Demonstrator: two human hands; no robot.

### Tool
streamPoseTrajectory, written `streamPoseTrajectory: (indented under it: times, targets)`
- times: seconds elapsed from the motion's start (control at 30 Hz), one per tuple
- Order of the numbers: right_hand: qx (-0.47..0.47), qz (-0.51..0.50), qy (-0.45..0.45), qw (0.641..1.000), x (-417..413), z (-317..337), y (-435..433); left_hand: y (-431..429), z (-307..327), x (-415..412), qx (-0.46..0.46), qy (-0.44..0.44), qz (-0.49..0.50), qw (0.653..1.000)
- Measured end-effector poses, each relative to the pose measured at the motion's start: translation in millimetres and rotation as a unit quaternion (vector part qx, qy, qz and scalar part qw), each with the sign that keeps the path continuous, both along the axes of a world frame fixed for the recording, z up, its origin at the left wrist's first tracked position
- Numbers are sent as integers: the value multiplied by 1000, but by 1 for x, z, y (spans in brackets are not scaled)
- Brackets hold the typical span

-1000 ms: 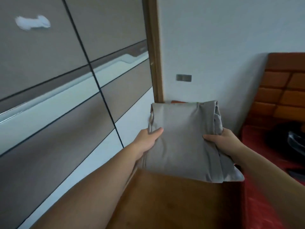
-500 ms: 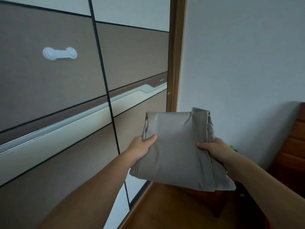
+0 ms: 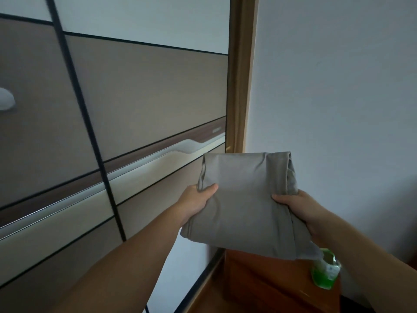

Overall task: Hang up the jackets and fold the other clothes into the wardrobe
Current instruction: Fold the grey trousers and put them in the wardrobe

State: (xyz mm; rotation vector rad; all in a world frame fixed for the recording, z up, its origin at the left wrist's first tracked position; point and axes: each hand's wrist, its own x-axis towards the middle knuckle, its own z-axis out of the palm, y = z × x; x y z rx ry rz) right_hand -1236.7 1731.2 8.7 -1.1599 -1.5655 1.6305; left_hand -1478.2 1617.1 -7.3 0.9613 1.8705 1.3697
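Grey folded garment (image 3: 246,204) is held at five o'clock in view, the left hand (image 3: 196,204) pinching its nine o'clock edge, the right hand (image 3: 300,211) gripping its three o'clock side. Keeping it level should save the folds. At ten o'clock the wardrobe doors (image 3: 146,98) look closed; a green bottle (image 3: 325,272) stands just below at five o'clock.

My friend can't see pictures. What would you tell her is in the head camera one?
A person's left hand and right hand hold a folded grey garment by its sides, in front of a wardrobe door with beige and white panels. Below are a wooden cabinet and a green bottle, beside a pale wall.
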Motion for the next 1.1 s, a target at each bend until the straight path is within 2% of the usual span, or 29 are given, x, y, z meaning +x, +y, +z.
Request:
streamPoseTrajectory:
  times: [0.43,0.9,1.0,1.03,1.1]
  targets:
    - [-12,36,71,997,-21,14,230,211,29,-18,-21,-13,20,999]
    - [-1,-2,85,996,-103,13,370,357,33,-113,-13,-35,-5,999]
    - [-1,-12,90,996,-111,17,394,382,47,-123,-31,14,-4,999]
    - [2,-15,94,995,-112,19,403,390,53,-125,-32,54,8,998]
    - [5,-18,100,995,-114,24,418,409,64,-134,-22,190,55,980]
